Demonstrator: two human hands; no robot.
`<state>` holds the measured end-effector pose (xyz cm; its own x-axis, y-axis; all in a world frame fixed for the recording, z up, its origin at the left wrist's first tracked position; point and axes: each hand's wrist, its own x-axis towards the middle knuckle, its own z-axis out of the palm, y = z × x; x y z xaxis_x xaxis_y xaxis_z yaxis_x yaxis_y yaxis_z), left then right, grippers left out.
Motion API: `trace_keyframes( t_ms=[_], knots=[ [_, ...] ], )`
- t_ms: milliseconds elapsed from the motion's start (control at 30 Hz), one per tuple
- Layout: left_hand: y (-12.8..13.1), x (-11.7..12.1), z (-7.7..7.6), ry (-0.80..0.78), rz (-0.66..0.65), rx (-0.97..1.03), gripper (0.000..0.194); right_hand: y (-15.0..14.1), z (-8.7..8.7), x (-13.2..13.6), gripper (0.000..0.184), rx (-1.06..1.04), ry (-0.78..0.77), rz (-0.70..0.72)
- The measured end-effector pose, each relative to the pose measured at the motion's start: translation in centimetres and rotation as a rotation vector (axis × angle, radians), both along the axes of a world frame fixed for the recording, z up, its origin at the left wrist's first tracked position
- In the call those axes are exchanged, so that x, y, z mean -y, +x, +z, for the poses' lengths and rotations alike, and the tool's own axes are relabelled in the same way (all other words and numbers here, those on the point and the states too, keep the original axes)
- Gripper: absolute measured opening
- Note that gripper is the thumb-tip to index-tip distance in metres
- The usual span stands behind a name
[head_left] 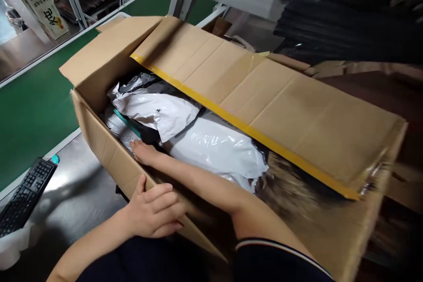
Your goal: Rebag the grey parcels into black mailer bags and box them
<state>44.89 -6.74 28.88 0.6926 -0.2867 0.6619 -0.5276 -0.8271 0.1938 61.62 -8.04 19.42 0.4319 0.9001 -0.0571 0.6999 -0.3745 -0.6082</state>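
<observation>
Head cam view: right hand (142,152) is reaching into a cardboard box (109,154), fingers open and lying on crinkly white poly mailers (211,150), no clear grip on anything. Left hand (155,209) is curled around the box's near wall, kinda clamping it. Long flap (264,101) stands folded over the far side, yellow tape (246,125) along its edge, with blurry brown fuzzy stuff (287,189) in the right end. Green conveyor (33,128) runs past the box's left corner, keyboard (26,198) nearby.
</observation>
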Motion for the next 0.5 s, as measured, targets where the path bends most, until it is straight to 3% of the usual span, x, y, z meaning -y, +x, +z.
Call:
trace_keyframes(
  t_ms=[133,200,300,400,500],
  knots=[
    [0.3,0.2,-1.3,-0.025,0.01,0.048,0.03,1.5,6.4,2.3,0.036,0.397,0.044,0.288],
    [0.5,0.3,-1.6,-0.019,0.017,0.059,0.033,3.9,8.7,3.4,0.058,0.501,0.123,0.174],
    [0.4,0.3,-1.3,-0.023,0.046,0.049,0.033,8.2,10.2,5.5,0.083,0.335,0.219,-0.114],
    [0.1,0.2,-0.8,-0.057,0.067,0.034,0.035,11.1,10.6,8.4,0.075,0.129,0.204,-0.259],
    [-0.1,0.3,-0.5,-0.077,0.097,0.017,0.03,12.1,11.8,11.4,0.071,0.184,-0.008,-0.336]
  ],
)
